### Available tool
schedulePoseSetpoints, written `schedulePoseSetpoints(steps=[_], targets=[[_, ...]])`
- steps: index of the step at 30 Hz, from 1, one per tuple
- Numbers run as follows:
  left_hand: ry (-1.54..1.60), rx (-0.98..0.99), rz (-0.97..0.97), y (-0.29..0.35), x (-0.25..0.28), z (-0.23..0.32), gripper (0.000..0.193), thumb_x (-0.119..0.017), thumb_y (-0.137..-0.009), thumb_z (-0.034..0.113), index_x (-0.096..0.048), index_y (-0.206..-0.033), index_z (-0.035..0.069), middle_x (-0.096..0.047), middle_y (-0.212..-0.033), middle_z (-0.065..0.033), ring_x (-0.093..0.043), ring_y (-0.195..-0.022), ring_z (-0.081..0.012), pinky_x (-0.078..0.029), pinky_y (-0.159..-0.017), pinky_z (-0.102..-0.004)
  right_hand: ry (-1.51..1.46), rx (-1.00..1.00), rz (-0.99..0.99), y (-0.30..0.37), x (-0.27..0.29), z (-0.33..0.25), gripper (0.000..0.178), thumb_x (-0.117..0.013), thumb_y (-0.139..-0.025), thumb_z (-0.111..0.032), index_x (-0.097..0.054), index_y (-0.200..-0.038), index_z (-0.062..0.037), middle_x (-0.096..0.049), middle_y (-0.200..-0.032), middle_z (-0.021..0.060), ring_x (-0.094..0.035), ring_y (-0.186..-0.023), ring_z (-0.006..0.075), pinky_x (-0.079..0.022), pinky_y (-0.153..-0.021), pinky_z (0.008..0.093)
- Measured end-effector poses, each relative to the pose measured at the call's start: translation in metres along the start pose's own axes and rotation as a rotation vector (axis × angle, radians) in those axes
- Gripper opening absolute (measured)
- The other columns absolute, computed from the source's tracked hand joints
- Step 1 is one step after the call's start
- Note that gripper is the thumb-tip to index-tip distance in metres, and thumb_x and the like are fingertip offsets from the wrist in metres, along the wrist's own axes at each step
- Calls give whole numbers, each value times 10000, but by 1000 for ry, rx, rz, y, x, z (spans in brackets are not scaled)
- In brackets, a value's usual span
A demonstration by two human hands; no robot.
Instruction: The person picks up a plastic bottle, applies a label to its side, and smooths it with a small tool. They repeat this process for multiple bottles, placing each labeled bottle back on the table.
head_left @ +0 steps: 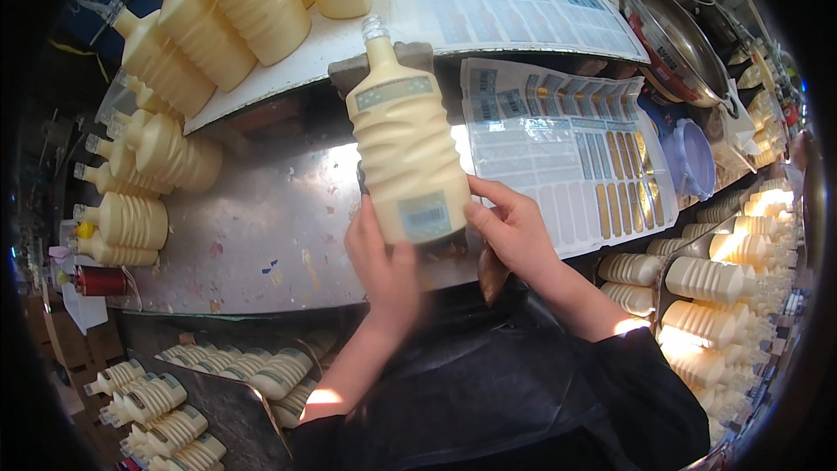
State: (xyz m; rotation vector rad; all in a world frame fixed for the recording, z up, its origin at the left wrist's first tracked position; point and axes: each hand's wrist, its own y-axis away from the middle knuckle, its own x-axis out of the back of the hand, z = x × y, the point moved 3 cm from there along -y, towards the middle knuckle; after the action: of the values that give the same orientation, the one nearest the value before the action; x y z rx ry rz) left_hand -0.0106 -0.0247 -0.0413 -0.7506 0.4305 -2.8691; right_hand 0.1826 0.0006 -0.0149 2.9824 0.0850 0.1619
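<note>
A cream-coloured bottle (405, 144) with wavy ridged sides and a clear threaded neck lies in front of me, its neck pointing away. It bears a patterned blue-grey label near the shoulder and a square label with a barcode near the base. My left hand (379, 257) grips its lower left side, slightly blurred, with the fingers partly hidden behind it. At the lower right edge, my right hand (514, 231) holds it with the thumb on the front. The bottle's neck end lies against a grey padded rest (418, 56).
Label sheets (558, 157) lie right of the bottle, with another sheet (514, 9) on the white shelf. Cream bottles (257, 4) stand at upper left; more (131, 218) lie at left. Stacked bottles (697, 323) fill the right, near a purple basin (690, 157) and a metal pan (676, 30).
</note>
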Motion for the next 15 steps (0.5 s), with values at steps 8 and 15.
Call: schedulePoseSetpoints(steps=[8,15], targets=[[-21,41,-19,6,1,-2,631,-482,-1078,289,-309,-1581,-51,-459,-1450,-195,-421,-1332,-320,-295,-1164,-408,267,214,139,12,-4,-14,377,-643,-970,-94,-642,-1339,-15,-707,-1105,120,-566,-673,108,-480,-630,282],[230,200,-36,-1,6,-4,642,-598,-979,200,-376,-1532,-39,-478,-1413,-201,-430,-1346,-352,-321,-1168,-460,19,-63,20,7,2,-8,450,-668,-949,-126,-573,-1371,-4,-699,-1066,154,-602,-688,97,-474,-614,272]])
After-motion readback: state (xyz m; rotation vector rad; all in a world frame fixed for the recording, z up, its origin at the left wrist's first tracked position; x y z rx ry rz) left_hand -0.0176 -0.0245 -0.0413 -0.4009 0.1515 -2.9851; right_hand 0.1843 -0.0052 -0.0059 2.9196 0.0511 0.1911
